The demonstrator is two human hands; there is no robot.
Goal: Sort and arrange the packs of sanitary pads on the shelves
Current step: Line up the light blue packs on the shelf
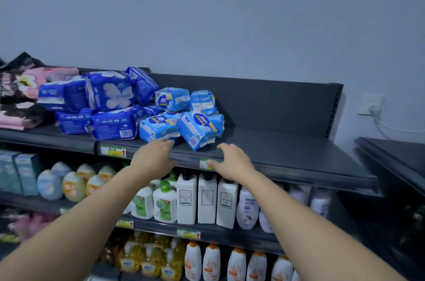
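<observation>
- Top shelf [287,149], far left: pink and black packs [20,94] lie heaped against the back panel.
- Just right of them: dark blue packs of pads [92,101] are piled loosely in two layers, some flat, some tilted.
- Touching that pile on its right: light blue packs of pads [181,117], unsorted. Two sit on top and three lie below near the front edge, one of them tipped on a corner.
- The right part of the top shelf carries no goods.
- Front rail: one price tag [113,150] sits below the dark blue packs.
- Second shelf, left to right: pale blue boxes [20,174], round pouches [73,185], green-capped bottles [164,204], white square bottles [207,200] and lilac bottles [247,209].
- Lowest shelf in view: yellow bottles [149,260], then orange-capped white bottles [236,262].
- Far right: a wall socket [371,104] with a cable, and the corner of a second dark shelf unit [395,161].
- Left hand [153,156]: fingers nearly straight and together, tips at the lower front edge of a light blue pack. Contact cannot be confirmed, and it grips nothing.
- Right hand [232,158]: fingers loosely bent over the shelf's front edge, just right of the tipped pack, with the thumb across a second price tag. It holds nothing.
</observation>
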